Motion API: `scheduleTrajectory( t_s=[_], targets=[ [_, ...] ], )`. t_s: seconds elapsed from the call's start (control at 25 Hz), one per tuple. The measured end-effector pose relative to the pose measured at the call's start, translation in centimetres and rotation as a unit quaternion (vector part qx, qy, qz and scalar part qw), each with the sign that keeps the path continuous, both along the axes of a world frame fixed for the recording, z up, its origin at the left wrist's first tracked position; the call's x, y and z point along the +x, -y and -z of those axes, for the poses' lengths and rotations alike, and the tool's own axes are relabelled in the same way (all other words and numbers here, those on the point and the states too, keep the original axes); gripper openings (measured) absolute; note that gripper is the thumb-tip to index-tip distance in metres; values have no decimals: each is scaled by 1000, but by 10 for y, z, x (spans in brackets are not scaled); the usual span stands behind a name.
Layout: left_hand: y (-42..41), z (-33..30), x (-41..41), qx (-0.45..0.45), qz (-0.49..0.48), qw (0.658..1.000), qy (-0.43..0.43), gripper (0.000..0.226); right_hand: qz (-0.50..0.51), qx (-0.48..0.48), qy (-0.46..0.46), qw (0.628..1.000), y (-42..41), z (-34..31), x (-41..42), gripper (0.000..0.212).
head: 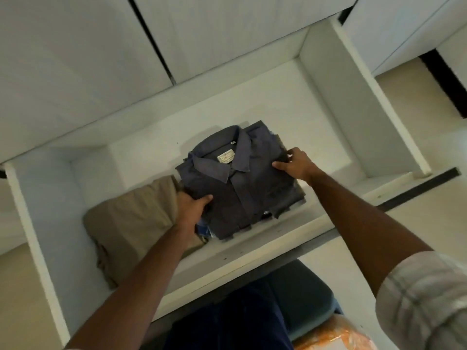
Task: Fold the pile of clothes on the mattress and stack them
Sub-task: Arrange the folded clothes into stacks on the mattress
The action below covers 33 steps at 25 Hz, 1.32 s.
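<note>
One stack of folded clothes [242,183], topped by a dark grey shirt [235,173], is lying on the white shelf [290,223] of an open wardrobe. Shirt is facing up, collar [219,157] pointing to the shelf's back wall, long axis running front to back. Left hand [192,208] is gripping the stack's near-left corner, thumb on top. Right hand [295,164] is holding the stack's right edge, fingers curling round it. Folded beige garment [134,221] is lying just left of the stack, touching it.
</note>
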<state>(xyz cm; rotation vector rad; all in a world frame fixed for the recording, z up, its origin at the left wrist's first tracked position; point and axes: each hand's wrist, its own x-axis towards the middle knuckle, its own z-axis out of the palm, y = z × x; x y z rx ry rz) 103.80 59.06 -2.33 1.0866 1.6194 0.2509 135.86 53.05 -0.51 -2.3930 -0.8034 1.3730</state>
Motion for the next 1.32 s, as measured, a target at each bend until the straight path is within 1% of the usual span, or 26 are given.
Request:
scheduleTrajectory(
  t_s=[0.04, 0.08, 0.12, 0.16, 0.2, 0.24, 0.28, 0.32, 0.4, 0.44, 0.56, 0.64, 0.68, 0.72, 0.76, 0.8, 0.88, 0.96, 1.04, 1.08, 1.12, 1.16, 1.2, 1.24, 1.28, 1.32],
  targets=[
    [1, -17, 4, 73, 43, 995, -59, 71, -36, 8, 65, 997, 6, -16, -1, 84],
    [4, -37, 15, 158, 107, 976, -103, 76, -76, 27, 126, 989, 16, -38, -2, 78],
    [11, -64, 33, 233, 188, 948, -108, 76, -115, 47, 171, 977, 30, -63, -4, 74],
    [19, -85, 53, 294, 271, 913, -84, 72, -153, 64, 204, 965, 46, -89, -12, 73],
    [28, -103, 76, 339, 356, 869, -52, 68, -176, 87, 229, 953, 66, -107, -18, 74],
    [41, -122, 103, 375, 440, 816, -20, 65, -179, 107, 260, 943, 91, -126, -26, 75],
    [57, -134, 130, 401, 513, 759, 3, 63, -153, 114, 292, 937, 121, -139, -36, 75],
    [79, -145, 156, 425, 574, 700, 25, 62, -105, 111, 322, 934, 156, -150, -45, 75],
    [121, -157, 191, 447, 653, 611, 33, 62, -14, 82, 356, 931, 220, -160, -67, 76],
    [150, -162, 202, 456, 690, 561, 30, 63, 27, 55, 362, 930, 260, -161, -80, 77],
    [252, -155, 211, 462, 791, 401, 37, 63, 166, -30, 336, 927, 389, -144, -128, 81],
    [327, -137, 207, 453, 842, 291, 35, 60, 267, -56, 331, 903, 473, -121, -167, 80],
    [366, -126, 201, 445, 861, 246, 30, 59, 309, -74, 328, 890, 514, -107, -189, 79],
    [394, -117, 199, 432, 876, 213, 22, 60, 336, -96, 323, 879, 543, -96, -206, 79],
    [429, -106, 195, 426, 889, 170, 17, 59, 373, -115, 316, 865, 577, -82, -226, 79],
    [471, -91, 185, 425, 896, 123, 28, 60, 417, -130, 302, 848, 614, -66, -252, 79],
    [552, -62, 167, 423, 904, 39, 52, 64, 482, -157, 266, 820, 685, -31, -305, 78],
    [629, -35, 148, 417, 905, -17, 85, 65, 533, -176, 229, 795, 745, 4, -354, 79],
    [698, -9, 130, 404, 907, -55, 111, 63, 585, -187, 212, 760, 798, 35, -396, 81],
    [728, 4, 120, 389, 911, -74, 118, 63, 623, -188, 216, 728, 821, 49, -415, 81],
    [762, 23, 107, 371, 914, -98, 130, 64, 677, -176, 217, 681, 847, 65, -435, 79],
    [790, 41, 94, 359, 914, -131, 136, 67, 738, -149, 212, 623, 870, 81, -452, 78],
    [815, 60, 83, 349, 914, -159, 135, 69, 802, -110, 195, 554, 891, 96, -469, 78],
    [837, 78, 74, 347, 912, -181, 125, 71, 864, -58, 167, 472, 909, 109, -483, 79],
    [855, 96, 65, 343, 913, -194, 109, 74, 918, 1, 135, 373, 926, 122, -496, 81],
    [869, 116, 57, 331, 917, -201, 90, 78, 957, 53, 109, 265, 941, 134, -508, 83]
  ],
)
